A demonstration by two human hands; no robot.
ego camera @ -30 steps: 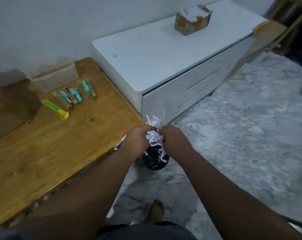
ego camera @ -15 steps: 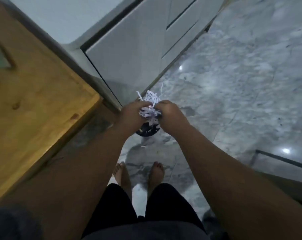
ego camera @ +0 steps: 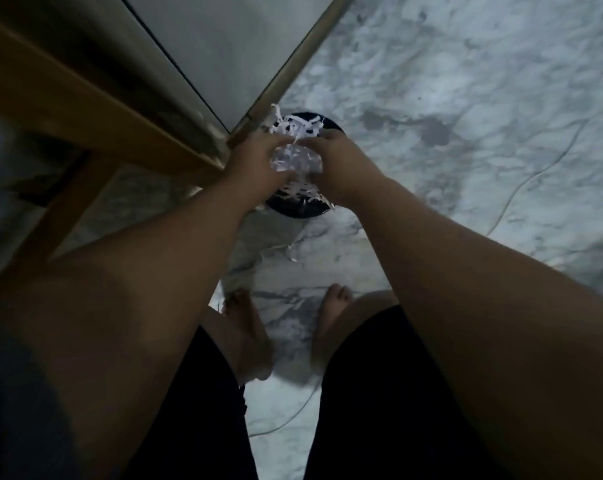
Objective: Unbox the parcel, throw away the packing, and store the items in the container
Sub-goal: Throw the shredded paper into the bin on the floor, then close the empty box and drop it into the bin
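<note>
A clump of white shredded paper packing (ego camera: 295,157) sits between my two hands, directly above a round black bin (ego camera: 302,209) on the floor. My left hand (ego camera: 255,164) grips the clump from the left and my right hand (ego camera: 338,164) grips it from the right, fingers curled around it. More shreds stick up over the far rim of the bin, and others hang down inside it. A few loose strips (ego camera: 290,252) lie on the floor in front of the bin. The parcel, the items and the storage container are out of view.
The wooden table's edge (ego camera: 96,109) and leg (ego camera: 51,233) are at the left. A white cabinet front (ego camera: 231,53) stands behind the bin. Marble floor (ego camera: 466,116) spreads to the right. My bare feet (ego camera: 248,327) stand just short of the bin. A thin cable (ego camera: 535,174) crosses the floor.
My head has tilted down, so the tabletop and its items have left the view. Both hands have carried the shredded paper down over the bin, and a few strips have fallen to the floor.
</note>
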